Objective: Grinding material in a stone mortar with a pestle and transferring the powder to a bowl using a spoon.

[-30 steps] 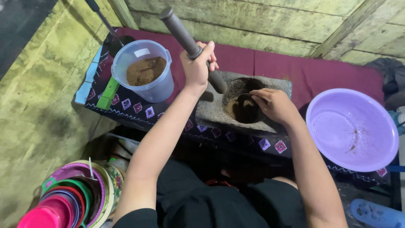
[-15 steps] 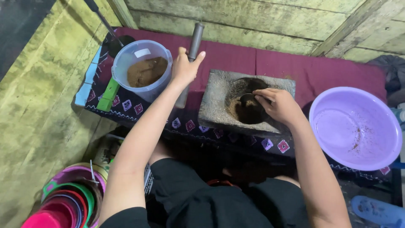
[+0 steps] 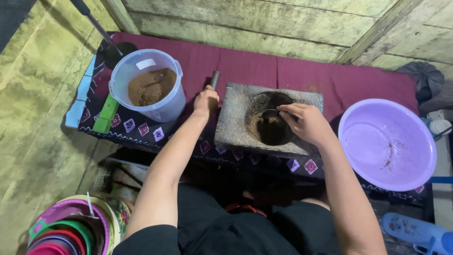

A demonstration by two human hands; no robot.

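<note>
A grey stone mortar block [image 3: 233,125] lies on a maroon cloth [image 3: 245,63], its round hollow holding brown powder [image 3: 269,130]. My right hand [image 3: 306,123] reaches into the hollow and holds a small metal spoon [image 3: 269,113]. My left hand [image 3: 206,100] grips a dark pestle [image 3: 214,79] that lies on the cloth just left of the stone. A clear plastic bucket [image 3: 163,106] with brown powder stands further left.
An empty lilac basin [image 3: 387,144] sits at the right. A green block [image 3: 104,114] lies beside the bucket, and a dark ladle [image 3: 96,23] leans behind it. Stacked coloured bowls [image 3: 66,229] fill the lower left. A blue sandal [image 3: 415,231] lies at lower right.
My left hand lowered the pestle from over the stone down to the cloth on its left. My right hand stayed in the hollow with the spoon.
</note>
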